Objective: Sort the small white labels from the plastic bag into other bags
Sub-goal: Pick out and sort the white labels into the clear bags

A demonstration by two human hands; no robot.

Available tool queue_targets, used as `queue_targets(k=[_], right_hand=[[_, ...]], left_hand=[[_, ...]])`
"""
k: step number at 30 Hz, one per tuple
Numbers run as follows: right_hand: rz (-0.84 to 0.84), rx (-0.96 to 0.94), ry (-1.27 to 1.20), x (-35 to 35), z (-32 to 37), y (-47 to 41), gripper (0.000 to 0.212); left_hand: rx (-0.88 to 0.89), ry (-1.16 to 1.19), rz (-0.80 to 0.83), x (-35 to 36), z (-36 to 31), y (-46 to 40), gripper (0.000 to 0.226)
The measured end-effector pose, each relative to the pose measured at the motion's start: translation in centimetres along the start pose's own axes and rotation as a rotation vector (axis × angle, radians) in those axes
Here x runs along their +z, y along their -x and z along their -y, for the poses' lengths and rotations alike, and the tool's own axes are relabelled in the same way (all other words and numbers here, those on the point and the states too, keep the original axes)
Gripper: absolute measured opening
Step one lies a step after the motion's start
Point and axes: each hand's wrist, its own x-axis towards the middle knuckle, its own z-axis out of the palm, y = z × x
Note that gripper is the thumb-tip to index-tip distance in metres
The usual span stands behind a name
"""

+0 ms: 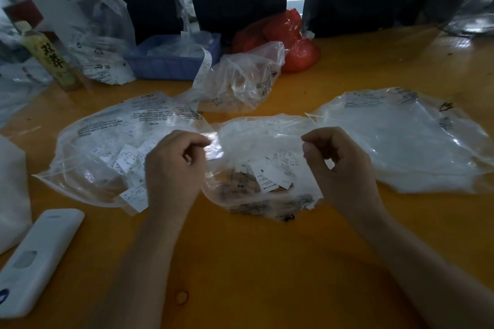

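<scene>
Labels (270,174) lie in the middle bag (262,195) between my hands; my left hand (173,165) and right hand (339,165) each pinch its rim. I judge I'm opening it; next, pick 1 label for the left bag (88,147) or right bag (406,141).

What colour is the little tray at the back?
Blue tray, seen in the head view.
</scene>
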Motion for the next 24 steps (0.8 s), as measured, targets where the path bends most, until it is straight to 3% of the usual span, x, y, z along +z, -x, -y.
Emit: queue_targets(k=[4,9,14,18,21,24], right_hand=[[-0.055,-0.001,0.016,-0.5,0.1,-0.3,0.014],[-0.038,0.021,0.249,-1.1,-0.5,-1.1,0.011],[-0.022,0.189,0.700,-4.0,-2.7,-3.1,0.028],[0.112,0.439,0.937,-6.7,-4.5,-4.1,0.055],[0.240,0.471,1.008,-7.2,-5.5,-3.9,0.041],[0.209,0.439,1.035,-7.1,-5.8,-4.1,0.025]], left_hand=[[-0.243,-0.337,0.162,-1.1,3.1,-0.7,0.020],[-0.382,-0.694,0.350,-0.6,3.5,-0.9,0.041],[-0.422,-0.671,0.329,0.0,3.6,-1.0,0.054],[-0.304,-0.605,0.132,0.3,3.0,-0.4,0.043],[-0.177,-0.496,0.019,0.8,2.0,0.0,0.042],[-0.062,-0.341,0.025,1.6,0.4,0.5,0.049]])
